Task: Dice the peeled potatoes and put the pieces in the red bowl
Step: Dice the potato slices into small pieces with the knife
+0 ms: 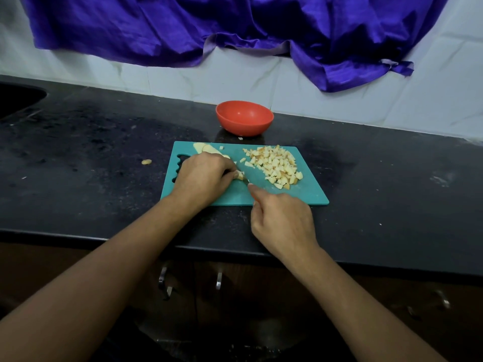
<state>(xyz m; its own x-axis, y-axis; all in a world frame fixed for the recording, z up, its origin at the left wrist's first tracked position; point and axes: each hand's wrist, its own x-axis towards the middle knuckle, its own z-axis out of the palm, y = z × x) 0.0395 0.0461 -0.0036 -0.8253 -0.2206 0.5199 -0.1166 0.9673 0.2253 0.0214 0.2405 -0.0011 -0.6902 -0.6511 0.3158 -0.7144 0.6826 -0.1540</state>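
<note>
Left hand (pixel 202 176) fingers curled, pinning potato piece (pixel 240 175) on board (pixel 308 194). Right hand (pixel 283 220) grips knife (pixel 246 181), blade at piece. Dice pile (pixel 277 167) right side of board. Bowl (pixel 244 117) behind board, no potato visible inside.

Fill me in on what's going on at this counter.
A person is dicing potato on a teal cutting board. The left hand holds a potato piece down while the right hand grips a knife, its blade at that piece. A pile of diced pieces lies on the board's right side, and uncut slices wait at its far left corner. The red bowl stands behind the board; no pieces show in it yet.
</note>
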